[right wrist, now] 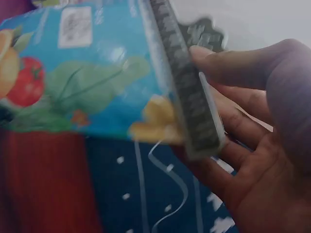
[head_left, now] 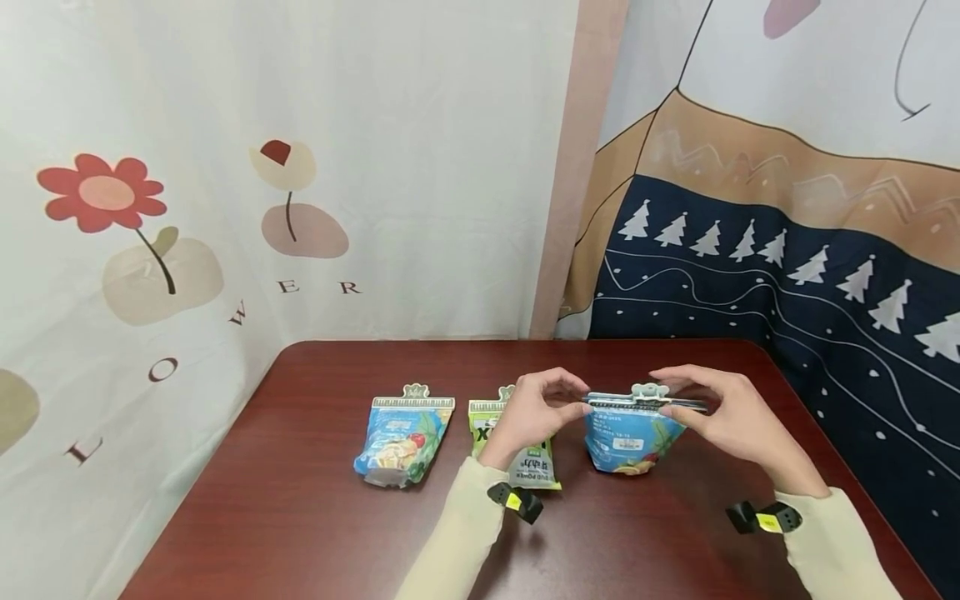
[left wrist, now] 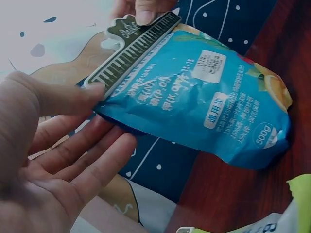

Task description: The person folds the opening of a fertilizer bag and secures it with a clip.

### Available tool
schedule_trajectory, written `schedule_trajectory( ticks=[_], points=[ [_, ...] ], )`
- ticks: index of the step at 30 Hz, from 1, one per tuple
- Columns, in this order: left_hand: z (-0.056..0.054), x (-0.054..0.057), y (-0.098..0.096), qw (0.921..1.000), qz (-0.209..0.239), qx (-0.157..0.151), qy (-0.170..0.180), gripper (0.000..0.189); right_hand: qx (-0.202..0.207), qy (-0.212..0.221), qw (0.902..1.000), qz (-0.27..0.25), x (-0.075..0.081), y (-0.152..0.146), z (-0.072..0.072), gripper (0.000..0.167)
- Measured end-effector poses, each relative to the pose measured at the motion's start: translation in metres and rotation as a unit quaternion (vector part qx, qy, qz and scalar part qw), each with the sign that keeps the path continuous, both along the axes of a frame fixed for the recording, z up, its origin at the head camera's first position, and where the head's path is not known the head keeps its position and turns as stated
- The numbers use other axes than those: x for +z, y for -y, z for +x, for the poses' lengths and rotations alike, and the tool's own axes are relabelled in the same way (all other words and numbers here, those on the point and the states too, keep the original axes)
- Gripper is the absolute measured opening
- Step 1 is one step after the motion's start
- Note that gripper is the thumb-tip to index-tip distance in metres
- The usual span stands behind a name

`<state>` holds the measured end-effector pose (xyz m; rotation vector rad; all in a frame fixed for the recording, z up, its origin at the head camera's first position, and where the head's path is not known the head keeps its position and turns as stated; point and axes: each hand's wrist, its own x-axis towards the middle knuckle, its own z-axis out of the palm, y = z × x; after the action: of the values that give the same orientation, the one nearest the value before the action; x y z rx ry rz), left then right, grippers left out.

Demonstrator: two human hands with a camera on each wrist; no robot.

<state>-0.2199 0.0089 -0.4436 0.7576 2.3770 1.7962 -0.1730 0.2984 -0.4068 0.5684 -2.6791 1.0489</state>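
A blue pouch (head_left: 626, 442) with printed fruit hangs tilted from a bag clip (head_left: 647, 402) along its top edge, at the right of the table. The clip (left wrist: 133, 51) is dark with a piano-key pattern and a wavy-edged tab. My left hand (head_left: 534, 417) pinches one end of it, thumb in front and fingers behind the pouch corner. At the other end, my right hand (head_left: 731, 417) grips the clip with its thumb on the front, close to the tab. The right wrist view shows the pouch's tomato print (right wrist: 28, 82) beside the clip.
On the dark red table (head_left: 300, 517), another clipped blue pouch (head_left: 401, 442) lies to the left. A green and grey packet (head_left: 536, 467), also clipped, lies in the middle, partly behind my left wrist. Printed curtains (head_left: 420, 167) hang behind and along the sides.
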Motion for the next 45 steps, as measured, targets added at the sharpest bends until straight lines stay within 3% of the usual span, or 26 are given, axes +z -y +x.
schedule_trajectory(
  ticks=[7, 10, 15, 20, 26, 31, 37, 45],
  points=[
    [0.003, -0.004, -0.006, 1.0000, -0.004, 0.005, -0.001, 0.017, -0.033, 0.097, 0.9896, -0.101, -0.028, -0.020, 0.006, 0.033],
    [0.004, -0.005, -0.007, 0.9998, -0.005, 0.021, -0.001, 0.015, -0.043, 0.097, 0.9864, -0.126, -0.039, -0.024, 0.006, 0.030],
    [0.004, -0.007, -0.009, 0.9988, -0.010, 0.037, -0.029, 0.014, -0.065, 0.091, 0.9820, -0.152, -0.052, -0.026, 0.005, 0.030],
    [0.004, -0.008, -0.012, 0.9976, -0.015, 0.045, -0.050, 0.010, -0.081, 0.079, 0.9799, -0.164, -0.057, -0.024, 0.004, 0.030],
    [0.000, -0.006, -0.015, 0.9969, -0.008, 0.062, -0.047, 0.006, -0.098, 0.072, 0.9797, -0.159, -0.056, -0.021, -0.001, 0.033],
    [-0.008, -0.002, -0.015, 0.9976, 0.009, 0.067, -0.014, 0.004, -0.106, 0.104, 0.9766, -0.156, -0.047, -0.019, -0.008, 0.042],
    [-0.018, 0.003, -0.016, 0.9973, 0.009, 0.062, 0.039, 0.005, -0.082, 0.146, 0.9654, -0.200, -0.042, -0.020, -0.020, 0.050],
    [-0.030, 0.006, -0.019, 0.9891, 0.007, 0.064, 0.132, 0.009, -0.081, 0.201, 0.9514, -0.219, -0.040, -0.022, -0.033, 0.057]
  ],
)
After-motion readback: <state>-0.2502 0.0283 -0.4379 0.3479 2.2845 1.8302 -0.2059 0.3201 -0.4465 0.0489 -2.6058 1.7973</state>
